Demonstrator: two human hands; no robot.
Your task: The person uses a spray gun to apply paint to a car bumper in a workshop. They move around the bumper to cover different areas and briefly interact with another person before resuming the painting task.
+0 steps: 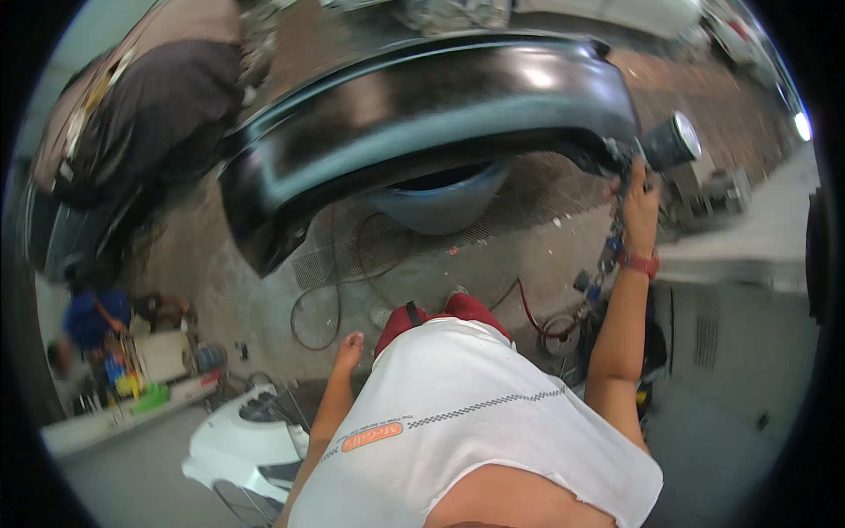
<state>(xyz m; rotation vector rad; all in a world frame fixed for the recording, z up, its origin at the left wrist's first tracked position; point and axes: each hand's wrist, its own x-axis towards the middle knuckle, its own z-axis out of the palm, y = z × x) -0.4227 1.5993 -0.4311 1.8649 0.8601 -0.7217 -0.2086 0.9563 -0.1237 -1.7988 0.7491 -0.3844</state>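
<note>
My right hand [639, 198] is closed around a spray gun [627, 157] with a dark cylindrical cup [671, 143] on top. The gun is at the right end of a long glossy black car bumper [414, 136], close to its edge. A reddish hose [535, 321] shows below, near my right forearm. My left hand [350, 349] hangs low beside my body, away from the bumper. Its fingers look loosely curled, with nothing visible in them.
Under the bumper stands a rounded blue-grey tub [440, 209]. A hose loop [337, 326] lies on the floor by my feet. Dark covered bulk [158, 106] stands at left, a cluttered bench [132, 409] lower left, a white panel [242, 440] nearby and a grey cabinet [739, 370] at right.
</note>
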